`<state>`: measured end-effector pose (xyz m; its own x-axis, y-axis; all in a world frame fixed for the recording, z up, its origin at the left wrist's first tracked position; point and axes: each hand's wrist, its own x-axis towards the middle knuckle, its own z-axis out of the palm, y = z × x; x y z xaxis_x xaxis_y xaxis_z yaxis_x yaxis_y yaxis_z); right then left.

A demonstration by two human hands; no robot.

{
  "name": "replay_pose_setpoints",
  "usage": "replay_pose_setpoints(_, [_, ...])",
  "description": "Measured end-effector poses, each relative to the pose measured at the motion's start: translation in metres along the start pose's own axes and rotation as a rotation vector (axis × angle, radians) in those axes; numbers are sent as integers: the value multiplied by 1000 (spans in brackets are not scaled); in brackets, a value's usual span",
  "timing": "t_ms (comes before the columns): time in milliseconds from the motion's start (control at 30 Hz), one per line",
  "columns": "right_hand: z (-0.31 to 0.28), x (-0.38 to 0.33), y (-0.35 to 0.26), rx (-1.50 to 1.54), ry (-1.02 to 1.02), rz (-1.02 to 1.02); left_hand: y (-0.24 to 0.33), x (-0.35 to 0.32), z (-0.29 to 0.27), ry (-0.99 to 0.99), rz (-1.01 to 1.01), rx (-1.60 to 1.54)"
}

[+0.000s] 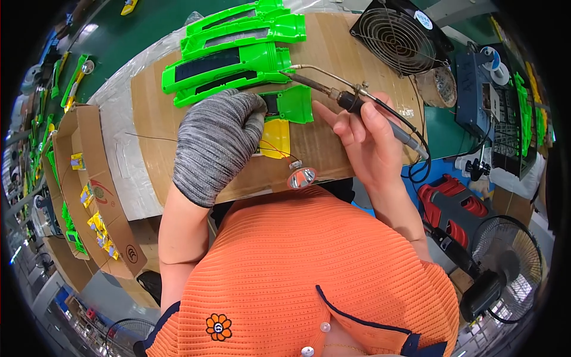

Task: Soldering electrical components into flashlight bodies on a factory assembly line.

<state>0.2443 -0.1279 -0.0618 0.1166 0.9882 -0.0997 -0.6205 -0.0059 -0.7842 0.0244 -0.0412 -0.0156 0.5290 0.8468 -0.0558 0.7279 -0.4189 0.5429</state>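
My left hand (220,140), in a grey knit glove, is closed over the left end of a green plastic flashlight housing (295,105). Its fingertips are partly hidden there, beside a dark panel. Below the housing lies a yellow plastic part (275,138). Thin red and dark wires run from it to a round reflector lamp (301,177) near the table's front edge. Bare, my right hand (375,134) grips a soldering iron (350,102) with a thin metal tube alongside. The iron's tip points left, above the housing and apart from it.
Several green housings (232,64) lie in a row on the cardboard-topped table (333,53). A black fan (395,38) stands at the back right, with a blue box-shaped unit (473,89) beyond. At left, an open carton (98,172) holds small yellow parts. Another fan (505,268) stands lower right.
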Motion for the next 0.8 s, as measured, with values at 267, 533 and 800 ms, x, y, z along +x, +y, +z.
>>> replay_pose_setpoints(267, [-6,-23,-3,63,25,-98,-1,-6,-3,57,134,23])
replay_pose_setpoints(533, [-16,-47,-7,-30,43,-116,-30,-80,-44,168,-279,482])
replay_pose_setpoints(800, [9,-52,2,-98,-41,-63,-40,-74,-26,427,195,75])
